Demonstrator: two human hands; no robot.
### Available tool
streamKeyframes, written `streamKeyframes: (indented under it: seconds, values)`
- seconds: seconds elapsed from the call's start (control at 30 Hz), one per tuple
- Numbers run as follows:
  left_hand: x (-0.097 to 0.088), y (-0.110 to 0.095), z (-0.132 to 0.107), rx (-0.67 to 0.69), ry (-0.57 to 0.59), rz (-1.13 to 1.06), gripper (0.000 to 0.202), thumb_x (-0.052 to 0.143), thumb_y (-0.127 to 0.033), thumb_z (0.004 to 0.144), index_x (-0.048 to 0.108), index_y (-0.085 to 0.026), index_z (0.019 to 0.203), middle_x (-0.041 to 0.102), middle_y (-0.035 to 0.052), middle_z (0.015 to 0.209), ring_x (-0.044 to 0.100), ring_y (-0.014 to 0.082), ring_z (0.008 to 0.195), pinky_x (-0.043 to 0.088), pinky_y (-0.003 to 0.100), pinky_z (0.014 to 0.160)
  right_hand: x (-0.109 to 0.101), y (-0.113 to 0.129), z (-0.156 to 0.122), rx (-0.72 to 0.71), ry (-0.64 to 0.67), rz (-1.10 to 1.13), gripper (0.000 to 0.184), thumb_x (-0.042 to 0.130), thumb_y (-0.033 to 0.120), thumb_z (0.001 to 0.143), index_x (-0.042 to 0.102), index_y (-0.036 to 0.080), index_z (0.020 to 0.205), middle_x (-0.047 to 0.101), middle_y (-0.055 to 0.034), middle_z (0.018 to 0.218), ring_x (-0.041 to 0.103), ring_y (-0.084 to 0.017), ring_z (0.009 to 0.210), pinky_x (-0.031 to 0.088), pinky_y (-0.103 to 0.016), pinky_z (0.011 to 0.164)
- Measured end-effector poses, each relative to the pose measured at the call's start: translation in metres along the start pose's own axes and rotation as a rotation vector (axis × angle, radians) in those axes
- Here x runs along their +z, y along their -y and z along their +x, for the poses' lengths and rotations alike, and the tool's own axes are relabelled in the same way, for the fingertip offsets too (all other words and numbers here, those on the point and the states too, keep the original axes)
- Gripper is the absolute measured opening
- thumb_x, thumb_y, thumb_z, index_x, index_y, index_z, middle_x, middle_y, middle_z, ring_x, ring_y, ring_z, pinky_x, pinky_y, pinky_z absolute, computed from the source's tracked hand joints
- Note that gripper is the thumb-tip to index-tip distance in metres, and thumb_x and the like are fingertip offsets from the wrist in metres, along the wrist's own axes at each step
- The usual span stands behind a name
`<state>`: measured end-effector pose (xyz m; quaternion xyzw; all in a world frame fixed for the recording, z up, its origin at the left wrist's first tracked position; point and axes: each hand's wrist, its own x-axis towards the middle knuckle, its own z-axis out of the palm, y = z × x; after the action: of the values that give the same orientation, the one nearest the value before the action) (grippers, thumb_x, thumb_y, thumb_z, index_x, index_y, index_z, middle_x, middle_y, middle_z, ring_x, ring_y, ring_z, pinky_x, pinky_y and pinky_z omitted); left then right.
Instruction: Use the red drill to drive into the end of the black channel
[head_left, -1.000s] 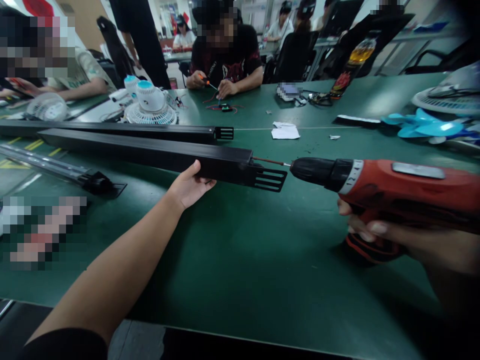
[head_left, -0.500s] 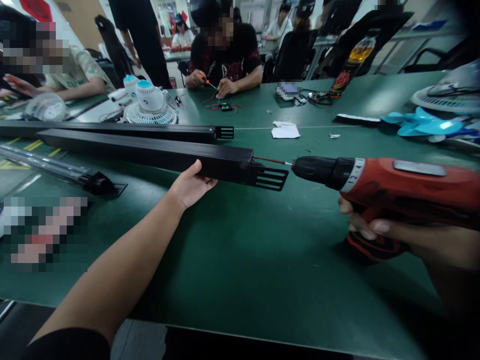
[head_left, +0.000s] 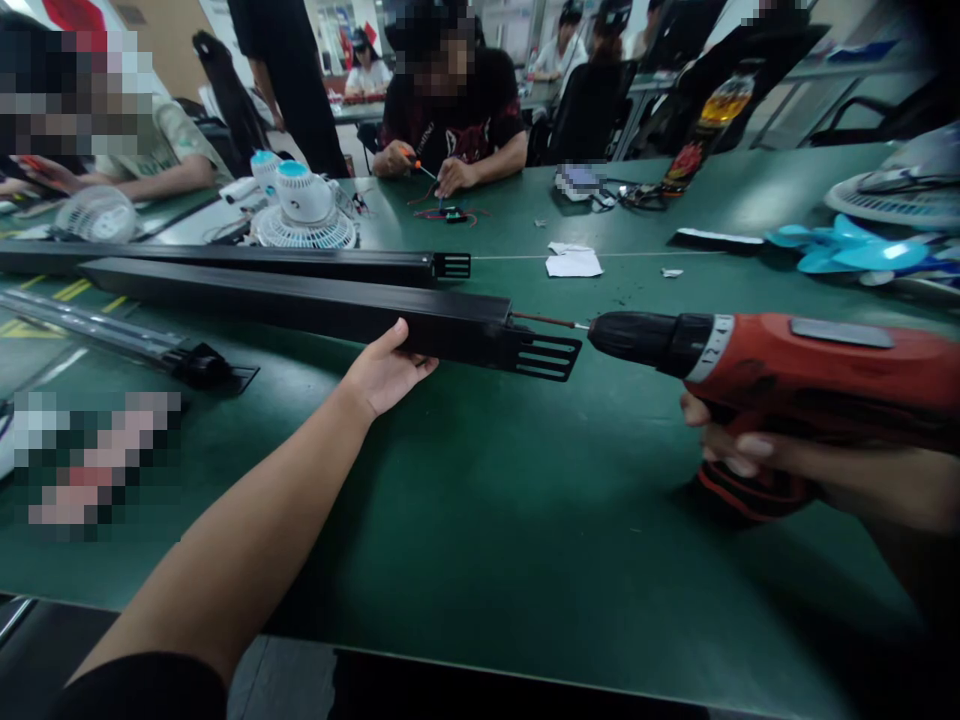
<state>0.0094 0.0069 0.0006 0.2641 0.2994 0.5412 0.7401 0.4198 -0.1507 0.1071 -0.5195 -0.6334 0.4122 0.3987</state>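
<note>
My left hand (head_left: 390, 370) is wrapped round the near side of a long black rectangular tube (head_left: 322, 305), close to its right end. A flat slotted plate (head_left: 549, 356) sticks out from that end. My right hand (head_left: 742, 450) grips a red and black cordless drill (head_left: 810, 365) by its handle, with the chuck pointing left. From the chuck a thin brownish rod (head_left: 544, 319) runs into the tube's end; how far it reaches inside is hidden. Behind lies a second black tube (head_left: 300, 260) with a similar slotted end.
A clear-sided tube (head_left: 112, 325) with a black end lies at left on the green table (head_left: 480, 560). White fan parts (head_left: 300, 205), paper scraps (head_left: 574, 262), blue fan blades (head_left: 847, 245) and a bottle (head_left: 705, 130) stand farther back. Across the table a person (head_left: 454, 110) holds a screwdriver over wires.
The whole view has shifted very slightly. Both hands, the tube and the drill keep practically the same positions relative to each other.
</note>
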Motion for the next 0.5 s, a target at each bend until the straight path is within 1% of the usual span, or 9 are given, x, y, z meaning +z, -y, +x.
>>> streamKeyframes:
  seconds: [0.17,0.37,0.47,0.5]
  values:
    - [-0.0032,0.0004,0.0013,0.006,-0.004,-0.003,0.038,0.109,-0.039,0.096,0.083,-0.026,0.121,0.09,0.0081,0.116,0.085,0.0273,0.105,0.07,0.042,0.1,-0.0006,-0.0044,0.0003,-0.014,0.019,0.026,0.031,0.073,0.034,0.064,0.068,0.021,0.092,0.061,-0.0034,0.055,0.055,-0.018,0.041,0.04,-0.026,0.028]
    - [0.0026,0.0017,-0.0014,0.024,-0.036,0.007,0.042,0.112,-0.041,0.092,0.084,-0.025,0.119,0.089,0.0083,0.115,0.083,0.027,0.105,0.068,0.043,0.101,0.0017,0.0009,0.0016,-0.022,0.041,0.042,0.031,0.072,0.036,0.065,0.066,0.019,0.09,0.059,-0.0023,0.052,0.054,-0.017,0.039,0.039,-0.026,0.027]
    - [0.0048,0.0014,-0.0025,0.024,-0.047,0.001,0.042,0.113,-0.041,0.093,0.085,-0.024,0.118,0.089,0.0093,0.115,0.083,0.0268,0.104,0.068,0.043,0.101,0.0035,0.0037,0.002,-0.023,0.057,0.069,0.03,0.072,0.036,0.065,0.066,0.019,0.089,0.058,-0.002,0.051,0.055,-0.018,0.04,0.04,-0.026,0.028]
    - [0.005,0.001,-0.0028,0.021,-0.048,0.001,0.04,0.112,-0.041,0.094,0.085,-0.023,0.118,0.089,0.0091,0.114,0.082,0.0263,0.103,0.068,0.043,0.101,0.0039,0.004,0.002,-0.014,0.044,0.086,0.03,0.073,0.035,0.064,0.066,0.019,0.088,0.058,-0.0021,0.051,0.055,-0.017,0.04,0.041,-0.026,0.028]
